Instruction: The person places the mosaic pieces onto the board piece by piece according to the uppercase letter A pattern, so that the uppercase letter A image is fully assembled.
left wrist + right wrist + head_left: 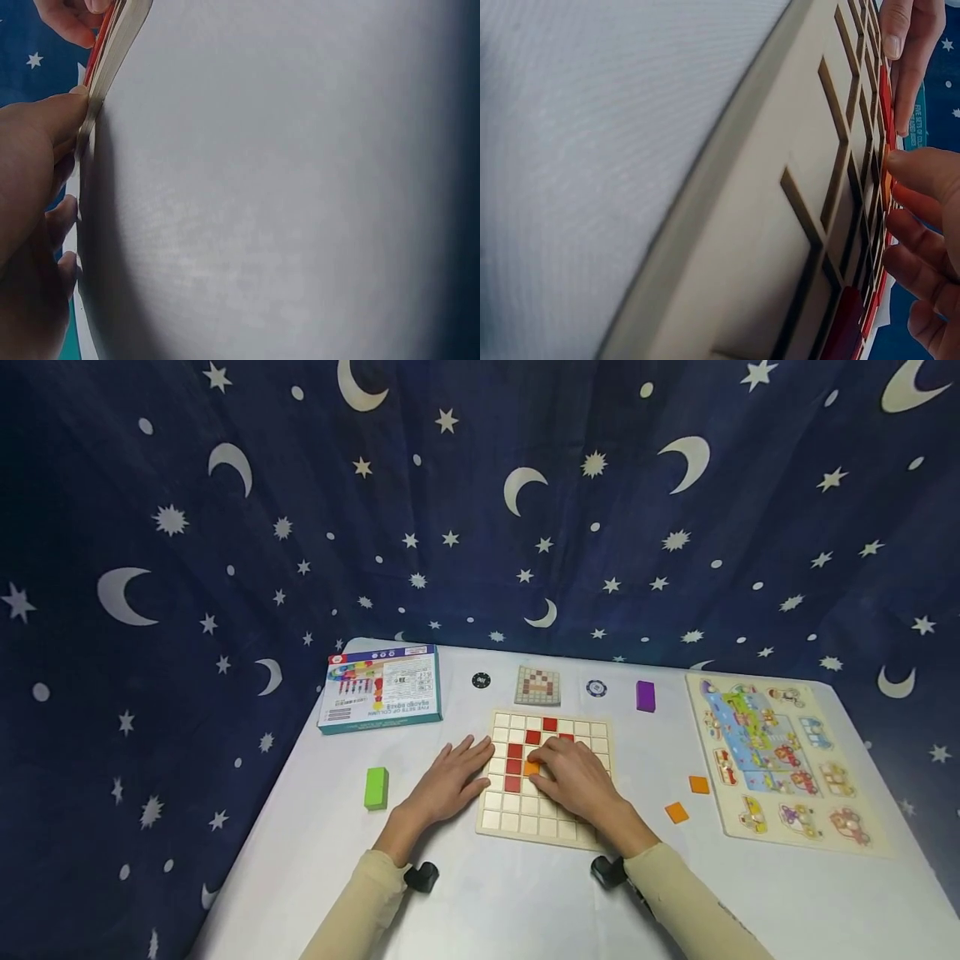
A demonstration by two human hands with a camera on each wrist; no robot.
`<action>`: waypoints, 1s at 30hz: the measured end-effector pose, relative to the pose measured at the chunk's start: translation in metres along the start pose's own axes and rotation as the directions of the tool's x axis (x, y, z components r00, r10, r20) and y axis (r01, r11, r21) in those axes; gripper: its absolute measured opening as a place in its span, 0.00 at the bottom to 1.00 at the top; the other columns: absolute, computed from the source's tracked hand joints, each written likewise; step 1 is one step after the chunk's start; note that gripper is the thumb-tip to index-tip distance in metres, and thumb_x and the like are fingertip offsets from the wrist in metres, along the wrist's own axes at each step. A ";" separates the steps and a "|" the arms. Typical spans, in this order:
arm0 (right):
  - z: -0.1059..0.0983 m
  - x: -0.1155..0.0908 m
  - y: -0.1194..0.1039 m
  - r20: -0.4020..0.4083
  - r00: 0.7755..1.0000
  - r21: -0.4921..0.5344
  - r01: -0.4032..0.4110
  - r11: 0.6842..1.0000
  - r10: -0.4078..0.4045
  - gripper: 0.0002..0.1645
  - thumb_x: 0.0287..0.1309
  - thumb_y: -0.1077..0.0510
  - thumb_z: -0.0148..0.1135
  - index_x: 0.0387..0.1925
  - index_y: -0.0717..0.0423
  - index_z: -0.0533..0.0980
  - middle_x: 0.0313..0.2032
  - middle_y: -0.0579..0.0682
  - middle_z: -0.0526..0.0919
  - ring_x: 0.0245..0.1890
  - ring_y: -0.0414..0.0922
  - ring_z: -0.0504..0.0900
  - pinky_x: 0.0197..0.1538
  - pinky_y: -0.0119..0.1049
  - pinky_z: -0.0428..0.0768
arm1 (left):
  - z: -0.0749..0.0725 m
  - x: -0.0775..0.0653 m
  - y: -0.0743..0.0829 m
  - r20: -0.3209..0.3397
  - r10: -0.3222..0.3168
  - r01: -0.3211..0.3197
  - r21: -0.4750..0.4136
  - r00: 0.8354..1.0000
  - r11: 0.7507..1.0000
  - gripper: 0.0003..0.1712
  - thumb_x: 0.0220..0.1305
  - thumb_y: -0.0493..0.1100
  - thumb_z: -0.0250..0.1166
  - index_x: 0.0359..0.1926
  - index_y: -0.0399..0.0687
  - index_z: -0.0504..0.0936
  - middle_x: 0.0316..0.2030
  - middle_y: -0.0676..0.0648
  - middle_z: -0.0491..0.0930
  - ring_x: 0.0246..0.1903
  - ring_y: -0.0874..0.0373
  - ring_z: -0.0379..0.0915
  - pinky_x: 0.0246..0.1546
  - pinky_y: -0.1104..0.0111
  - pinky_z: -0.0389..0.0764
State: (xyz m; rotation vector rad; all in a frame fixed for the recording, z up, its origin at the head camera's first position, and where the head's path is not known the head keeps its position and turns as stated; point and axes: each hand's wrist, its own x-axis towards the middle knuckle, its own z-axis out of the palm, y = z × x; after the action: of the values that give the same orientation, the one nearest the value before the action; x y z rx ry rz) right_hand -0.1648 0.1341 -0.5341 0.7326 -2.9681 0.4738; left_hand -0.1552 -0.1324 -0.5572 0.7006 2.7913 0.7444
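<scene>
A square wooden grid board (pixel 528 824) lies on the white table, with several red tiles (pixel 513 766) set in its cells. Thumb and fingertips of my right hand (pixel 577 777) hold an orange tile (pixel 532 767) at a cell beside the red column. In the right wrist view the orange tile (pixel 887 180) shows just past the thumb. My left hand (pixel 448 781) lies with fingers spread, fingertips and thumb touching the board's left edge. Behind the board sits a small pattern card (pixel 537 685) showing a red figure on a grid.
Two loose orange tiles (pixel 677 812) lie to the right, near a wooden picture puzzle board (pixel 813 793). A green block (pixel 377 788) and a boxed game (pixel 382 689) are at left. Along the back are a black chip (pixel 481 680), a blue-white chip (pixel 596 688) and a purple block (pixel 645 696).
</scene>
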 end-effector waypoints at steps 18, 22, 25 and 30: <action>-0.008 -0.011 0.007 -0.028 0.999 0.009 -0.015 1.000 0.015 0.16 0.63 0.52 0.76 0.52 0.48 0.89 0.47 0.47 0.89 0.50 0.47 0.85 0.56 0.50 0.84 | 0.002 0.000 -0.001 0.002 -0.006 0.006 -0.002 1.000 1.000 0.37 0.81 0.55 0.58 0.83 0.52 0.62 0.84 0.52 0.58 0.86 0.46 0.48 0.87 0.43 0.48; -0.012 -0.023 0.017 -0.050 0.998 0.005 -0.032 0.999 0.032 0.17 0.62 0.51 0.76 0.52 0.49 0.88 0.46 0.47 0.88 0.47 0.46 0.84 0.54 0.49 0.84 | 0.002 0.000 -0.001 -0.004 -0.003 0.003 -0.007 1.000 1.000 0.37 0.81 0.55 0.58 0.83 0.51 0.62 0.84 0.51 0.59 0.86 0.45 0.49 0.86 0.42 0.49; -0.015 -0.034 0.026 -0.067 0.996 0.004 -0.050 0.999 0.050 0.18 0.61 0.51 0.77 0.51 0.49 0.88 0.44 0.47 0.88 0.43 0.43 0.81 0.50 0.47 0.82 | 0.002 -0.001 0.000 -0.013 0.004 -0.004 -0.018 1.000 1.000 0.36 0.81 0.53 0.59 0.83 0.49 0.63 0.83 0.49 0.61 0.85 0.43 0.50 0.86 0.41 0.50; -0.023 -0.057 0.045 -0.093 0.991 0.014 -0.100 0.995 0.100 0.19 0.60 0.52 0.78 0.52 0.51 0.88 0.41 0.47 0.86 0.37 0.41 0.75 0.43 0.42 0.76 | 0.001 -0.001 0.001 -0.026 0.012 -0.012 -0.018 1.000 1.000 0.35 0.81 0.51 0.60 0.82 0.48 0.65 0.83 0.47 0.62 0.85 0.42 0.52 0.85 0.40 0.51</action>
State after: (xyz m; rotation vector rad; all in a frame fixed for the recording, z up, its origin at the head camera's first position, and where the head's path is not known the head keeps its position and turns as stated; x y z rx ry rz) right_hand -0.1360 0.2043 -0.5311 0.5480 -2.9268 0.5127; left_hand -0.1535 -0.1314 -0.5574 0.7100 2.8021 0.7852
